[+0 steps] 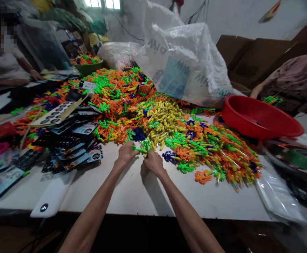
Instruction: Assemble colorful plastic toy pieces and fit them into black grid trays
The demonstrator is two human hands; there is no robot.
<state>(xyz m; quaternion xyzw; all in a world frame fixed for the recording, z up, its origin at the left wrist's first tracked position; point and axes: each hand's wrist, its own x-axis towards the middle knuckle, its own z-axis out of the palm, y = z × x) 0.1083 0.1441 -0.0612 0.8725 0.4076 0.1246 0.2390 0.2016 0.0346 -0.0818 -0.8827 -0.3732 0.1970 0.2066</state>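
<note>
Both hands meet over the white table [132,196], near the front of a heap of small plastic pieces. My left hand [126,153] is closed, its fingertips pinching a bright green plastic piece [139,149]. Close beside it, my right hand [154,162] is closed at the other end of that stretch; its fingers hide what they grip. Just beyond the hands lie yellow tube-like pieces [164,117] and a dark blue figure [139,134]. To the right spreads a pile of orange and green figures [222,151], several with yellow tubes attached.
A red basin [261,117] stands at right, before a large white plastic bag [185,66]. Stacked black printed cards [74,140] and a white power-bank-like device [52,196] lie left. Clear plastic bags [277,193] lie front right. Other people sit at both sides.
</note>
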